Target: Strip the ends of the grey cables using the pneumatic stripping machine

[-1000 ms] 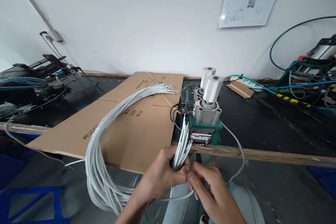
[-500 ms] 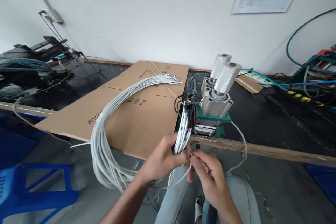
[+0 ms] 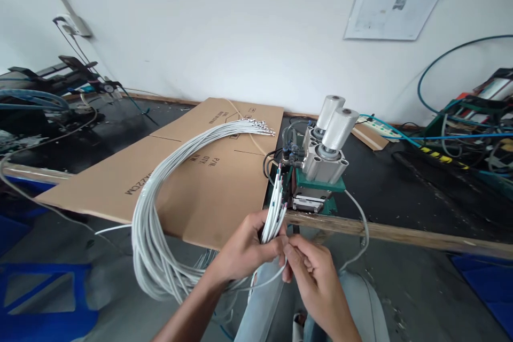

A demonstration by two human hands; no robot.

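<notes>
A thick bundle of white cables (image 3: 150,224) curves from the cardboard over the bench edge and round to my hands. My left hand (image 3: 248,248) is closed round the bunched cable ends (image 3: 274,214), which point upward and show small coloured wire tips. My right hand (image 3: 315,272) pinches a single white cable (image 3: 269,280) just beside the left thumb; the tip between the fingers is hidden. Behind the cable ends stands a pneumatic press (image 3: 320,160) with two silver knurled cylinders on a green base. The far cable ends lie fanned on the cardboard sheet (image 3: 224,192).
A black bench (image 3: 385,192) with a wooden edge runs across. Power strip (image 3: 379,127), blue air hoses and another machine (image 3: 476,101) stand at right, more equipment (image 3: 76,80) at left. A blue stool (image 3: 48,299) is lower left. A paper sheet (image 3: 401,0) hangs on the wall.
The view has shifted slightly, so the bench things sit a little lower and further left. My right fingers have come closer to the left thumb, still pinching the single cable.
</notes>
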